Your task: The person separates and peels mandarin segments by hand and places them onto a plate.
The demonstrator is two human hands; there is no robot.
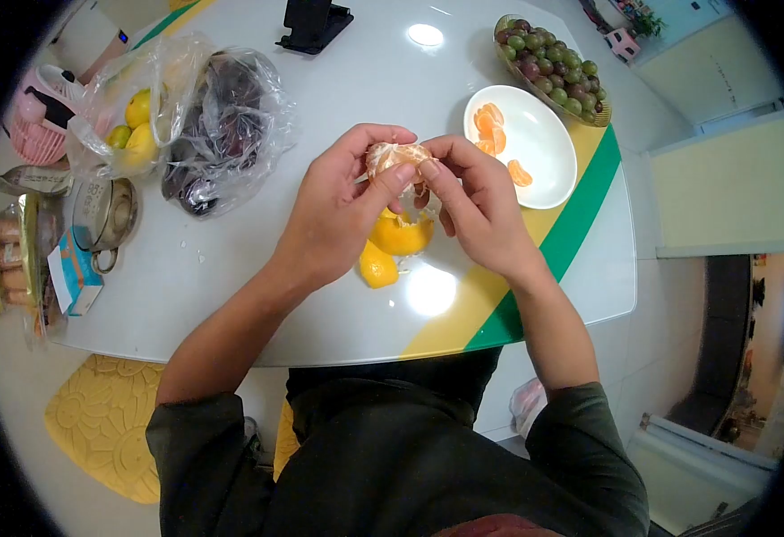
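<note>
Between both hands is a peeled mandarin (389,159), pale with white pith, held above the table. My left hand (338,192) grips it from the left, the thumb pressed on its front. From the other side my right hand (477,197) pinches its right edge with thumb and fingertips. Yellow-orange peel (401,234) lies on the table just below the hands. To the right, a white oval plate (548,170) carries several loose orange segments (490,125). The fingers hide part of the mandarin.
A basket of grapes (553,67) stands at the back right. On the left are a clear bag with yellow fruit (138,134), a bag of dark fruit (222,134), a glass mug (110,215) and a blue-white box (76,273). A black stand (316,25) sits at the back.
</note>
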